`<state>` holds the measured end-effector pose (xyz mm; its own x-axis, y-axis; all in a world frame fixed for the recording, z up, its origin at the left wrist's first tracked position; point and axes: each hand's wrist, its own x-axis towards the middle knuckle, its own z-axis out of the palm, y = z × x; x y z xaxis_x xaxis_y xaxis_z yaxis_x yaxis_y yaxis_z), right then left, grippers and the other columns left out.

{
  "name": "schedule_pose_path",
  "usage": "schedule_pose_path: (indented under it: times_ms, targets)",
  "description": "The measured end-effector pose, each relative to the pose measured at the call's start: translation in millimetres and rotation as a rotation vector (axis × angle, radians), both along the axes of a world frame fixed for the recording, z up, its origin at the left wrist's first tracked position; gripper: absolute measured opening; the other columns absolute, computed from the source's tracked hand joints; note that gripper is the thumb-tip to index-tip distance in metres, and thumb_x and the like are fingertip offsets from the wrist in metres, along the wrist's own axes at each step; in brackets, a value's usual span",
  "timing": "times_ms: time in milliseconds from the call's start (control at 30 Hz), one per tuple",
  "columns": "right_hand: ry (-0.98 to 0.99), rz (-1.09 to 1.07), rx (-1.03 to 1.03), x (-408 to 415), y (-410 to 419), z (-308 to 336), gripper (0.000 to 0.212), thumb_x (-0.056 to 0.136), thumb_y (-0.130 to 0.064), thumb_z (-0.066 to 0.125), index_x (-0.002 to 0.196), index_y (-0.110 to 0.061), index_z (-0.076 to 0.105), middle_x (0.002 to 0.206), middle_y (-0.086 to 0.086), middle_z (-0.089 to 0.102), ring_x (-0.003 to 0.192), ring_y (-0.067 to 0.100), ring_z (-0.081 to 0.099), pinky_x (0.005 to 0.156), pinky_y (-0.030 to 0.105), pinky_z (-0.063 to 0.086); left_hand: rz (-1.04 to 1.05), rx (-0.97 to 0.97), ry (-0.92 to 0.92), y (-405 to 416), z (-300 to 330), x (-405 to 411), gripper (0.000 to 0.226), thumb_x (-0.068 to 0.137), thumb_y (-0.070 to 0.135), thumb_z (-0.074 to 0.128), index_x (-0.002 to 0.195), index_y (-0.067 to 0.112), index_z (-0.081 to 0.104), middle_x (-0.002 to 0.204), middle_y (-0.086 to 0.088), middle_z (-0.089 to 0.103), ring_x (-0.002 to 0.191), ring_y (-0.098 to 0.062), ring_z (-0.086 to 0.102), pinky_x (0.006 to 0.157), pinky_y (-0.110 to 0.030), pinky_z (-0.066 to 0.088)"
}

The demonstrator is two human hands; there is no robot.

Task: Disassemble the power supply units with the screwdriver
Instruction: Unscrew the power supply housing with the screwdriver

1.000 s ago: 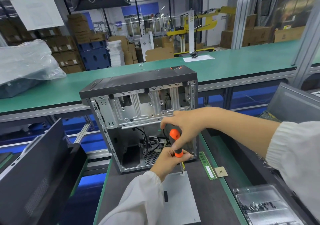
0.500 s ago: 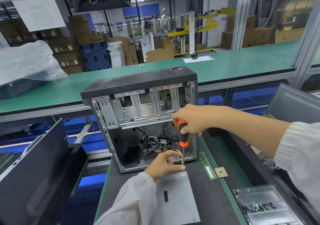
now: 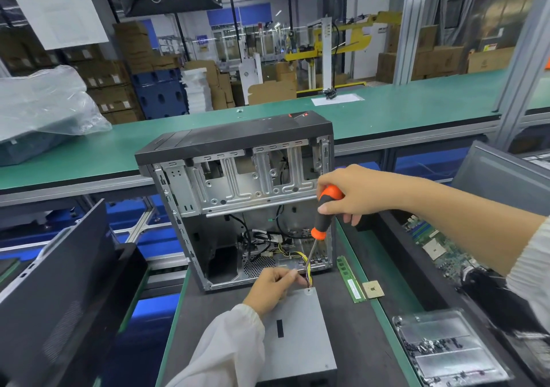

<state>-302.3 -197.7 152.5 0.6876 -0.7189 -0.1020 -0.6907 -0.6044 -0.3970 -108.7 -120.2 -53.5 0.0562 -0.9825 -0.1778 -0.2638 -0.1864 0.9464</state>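
A grey power supply unit lies flat on the dark mat in front of an opened computer case. Its yellow and black cable bundle runs back into the case. My right hand grips the orange and black screwdriver by the handle, raised and tilted, its shaft pointing down toward the unit's far right corner. My left hand rests on the unit's far edge, fingertips pinching something small near the corner screw hole; what it pinches is too small to tell.
A green memory stick and a small square chip lie right of the unit. A clear tray of screws sits at the lower right, a motherboard beyond it. Dark case panels lean at the left. A green conveyor runs behind.
My right hand has lifted the screwdriver up and to the right, away from the unit's corner. My left hand let go of the shaft and now rests by the screw hole.
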Motion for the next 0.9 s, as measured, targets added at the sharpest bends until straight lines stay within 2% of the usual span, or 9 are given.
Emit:
schedule_pose_path:
  times_ms: [100,200,267,367,533,600,667,800,900]
  targets:
    - [-0.09,-0.037,-0.009,-10.6,14.7,-12.3,0.022,0.089,-0.039,0.063,0.096,-0.02,0.055,0.057,-0.007,0.065,0.051,0.006,0.067,0.059,0.025,0.059,0.13,0.165,0.405,6.8,4.2,-6.0,0.03,0.098,0.008,0.043,0.082,0.001,0.068,0.055,0.0,0.04,0.043,-0.01,0.029,0.042,-0.02,0.021]
    - [-0.211,-0.072,-0.021,-15.3,33.3,-27.8,0.024,0.086,-0.039,0.066,0.091,-0.019,0.056,0.051,-0.01,0.063,0.048,0.005,0.065,0.049,0.021,0.054,0.112,0.202,0.487,21.6,6.2,-16.2,0.015,0.079,0.006,0.054,0.076,-0.001,0.066,0.059,-0.006,0.046,0.043,-0.013,0.03,0.043,-0.021,0.019]
    - [-0.279,-0.088,-0.012,-18.1,46.9,-36.8,0.024,0.086,-0.04,0.066,0.088,-0.019,0.054,0.055,-0.009,0.065,0.048,0.007,0.065,0.048,0.022,0.054,0.091,0.206,0.425,36.1,4.5,-20.2,0.018,0.074,0.008,0.052,0.071,0.003,0.069,0.061,-0.006,0.047,0.045,-0.014,0.029,0.05,-0.025,0.014]
    - [-0.367,-0.119,-0.005,-22.7,68.7,-48.0,0.028,0.088,-0.04,0.063,0.083,-0.016,0.05,0.06,-0.005,0.068,0.049,0.01,0.066,0.049,0.026,0.055,0.028,0.144,0.199,56.0,-3.7,-17.5,0.034,0.089,0.002,0.045,0.074,0.012,0.073,0.058,0.002,0.044,0.048,-0.011,0.032,0.05,-0.026,0.018]
    - [-0.455,-0.17,0.018,-21.7,100.8,-61.2,0.03,0.089,-0.038,0.063,0.08,-0.014,0.046,0.063,0.002,0.068,0.052,0.013,0.067,0.054,0.032,0.057,-0.286,-0.035,-0.123,75.8,-9.4,-20.5,0.019,0.087,0.0,0.06,0.096,0.009,0.073,0.05,0.009,0.031,0.048,-0.003,0.031,0.052,-0.015,0.027]
    - [-0.447,-0.185,-0.003,-20.5,109.7,-64.1,0.031,0.088,-0.04,0.063,0.078,-0.018,0.044,0.062,0.001,0.065,0.052,0.012,0.067,0.057,0.035,0.055,-0.358,-0.055,-0.182,80.3,-11.4,-24.6,0.019,0.085,0.0,0.063,0.098,0.01,0.073,0.06,0.001,0.048,0.053,0.004,0.044,0.058,-0.008,0.031]
    - [-0.457,-0.205,-0.004,-20.1,116.3,-67.9,0.031,0.087,-0.041,0.063,0.077,-0.017,0.044,0.061,0.003,0.061,0.054,0.012,0.068,0.057,0.038,0.055,-0.393,-0.069,-0.243,84.6,-14.6,-29.3,0.018,0.084,0.008,0.068,0.1,0.015,0.073,0.077,0.012,0.063,0.069,0.007,0.052,0.07,-0.009,0.037]
    - [-0.495,-0.218,0.045,-18.4,125.7,-77.8,0.034,0.086,-0.039,0.064,0.076,-0.015,0.043,0.065,0.013,0.056,0.064,0.024,0.068,0.054,0.034,0.058,-0.352,-0.09,-0.339,91.6,-21.0,-35.0,0.025,0.079,0.014,0.07,0.101,0.026,0.072,0.091,-0.001,0.07,0.081,-0.017,0.059,0.082,-0.03,0.048]
    - [-0.484,-0.235,0.036,-17.7,129.9,-85.0,0.033,0.086,-0.038,0.065,0.075,-0.017,0.043,0.062,0.006,0.05,0.065,0.025,0.066,0.054,0.035,0.058,-0.3,-0.108,-0.324,94.5,-22.6,-37.9,0.024,0.08,0.014,0.07,0.101,0.028,0.072,0.093,-0.015,0.068,0.09,-0.029,0.061,0.087,-0.038,0.049]
